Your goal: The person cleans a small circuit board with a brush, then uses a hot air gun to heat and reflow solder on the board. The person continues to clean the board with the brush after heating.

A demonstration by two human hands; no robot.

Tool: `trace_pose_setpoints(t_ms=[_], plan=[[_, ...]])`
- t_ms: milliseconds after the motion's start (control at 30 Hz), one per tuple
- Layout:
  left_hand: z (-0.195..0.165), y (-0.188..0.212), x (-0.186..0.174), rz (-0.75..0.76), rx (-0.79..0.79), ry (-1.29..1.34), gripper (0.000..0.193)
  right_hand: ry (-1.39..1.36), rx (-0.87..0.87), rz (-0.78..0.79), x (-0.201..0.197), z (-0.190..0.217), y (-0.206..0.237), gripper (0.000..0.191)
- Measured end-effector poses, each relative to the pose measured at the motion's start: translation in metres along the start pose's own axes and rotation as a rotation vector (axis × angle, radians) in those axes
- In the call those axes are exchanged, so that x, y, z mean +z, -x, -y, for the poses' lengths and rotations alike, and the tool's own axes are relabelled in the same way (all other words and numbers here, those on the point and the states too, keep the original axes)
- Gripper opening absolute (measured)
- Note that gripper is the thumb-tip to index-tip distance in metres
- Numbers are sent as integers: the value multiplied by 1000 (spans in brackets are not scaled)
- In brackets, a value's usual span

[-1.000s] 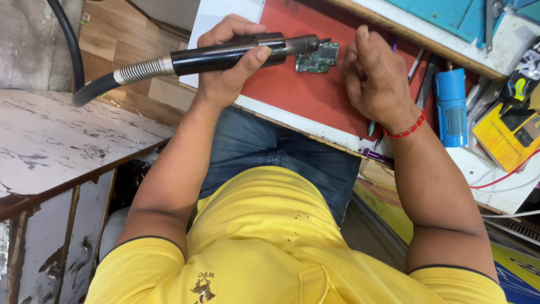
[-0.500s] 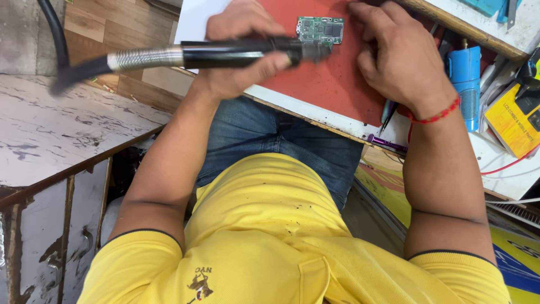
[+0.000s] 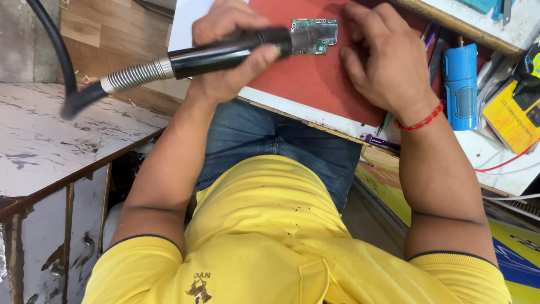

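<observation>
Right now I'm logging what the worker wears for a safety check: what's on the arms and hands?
Both hands are bare, no gloves: left hand, right hand. The right wrist carries a thin red bead bracelet. Short yellow sleeves with dark-trimmed hems end at the upper arms; forearms are uncovered.

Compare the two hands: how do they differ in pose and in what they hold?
The left hand grips a black hot-air wand with a coiled metal collar, nozzle over the small green circuit board. The right hand lies flat, empty, beside that board. Both rest over the red work mat.
</observation>
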State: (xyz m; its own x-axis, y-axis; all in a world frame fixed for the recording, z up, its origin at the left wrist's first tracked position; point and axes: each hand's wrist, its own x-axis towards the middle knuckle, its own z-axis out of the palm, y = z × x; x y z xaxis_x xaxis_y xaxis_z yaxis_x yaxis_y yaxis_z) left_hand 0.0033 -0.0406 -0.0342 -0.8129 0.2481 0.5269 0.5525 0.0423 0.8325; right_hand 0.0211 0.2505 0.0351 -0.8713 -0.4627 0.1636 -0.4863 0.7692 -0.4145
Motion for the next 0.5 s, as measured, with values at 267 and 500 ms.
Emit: trace_pose_setpoints(t_ms=[267,500], plan=[[-1,-3,4,10,54,-31,36,9,-20,-1,11,-9,-2,38],[-8,-5,3,19,-6,44,31,-4,-1,1,17,-18,-1,36]])
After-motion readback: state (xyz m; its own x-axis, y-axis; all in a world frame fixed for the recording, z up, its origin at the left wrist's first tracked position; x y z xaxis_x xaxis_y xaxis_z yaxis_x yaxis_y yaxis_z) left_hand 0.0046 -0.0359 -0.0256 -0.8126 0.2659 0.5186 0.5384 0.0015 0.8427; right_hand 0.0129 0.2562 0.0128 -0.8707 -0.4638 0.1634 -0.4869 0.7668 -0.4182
